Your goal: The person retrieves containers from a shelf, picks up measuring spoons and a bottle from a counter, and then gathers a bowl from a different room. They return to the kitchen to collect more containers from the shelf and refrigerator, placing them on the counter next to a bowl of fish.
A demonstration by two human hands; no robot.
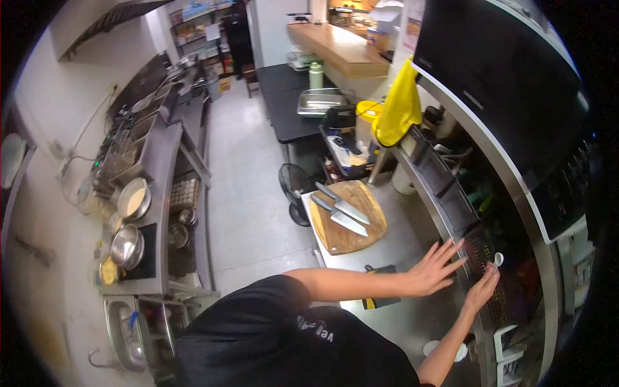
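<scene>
My left hand (433, 269) is open, its fingers spread, above the steel counter beside the shelf's front edge. Nothing is in it. My right hand (482, 290) is closed on a small white round piece (498, 259), pinched at the fingertips; its exact kind is too small to tell. Both hands are by a dark perforated basket (495, 303) on the metal shelf. Left of them, two knives (345, 213) with dark handles lie on a wooden cutting board (374, 235). A dark flat item with yellow edging (387, 301) lies below my left forearm.
A yellow cloth (400, 106) hangs from the shelf's far end. Overhead at right is a large black-fronted appliance (496, 71). White containers (509, 351) stand at the lower right. Steel bowls (127, 245) rest on the counter across the aisle, near a sink (126, 332).
</scene>
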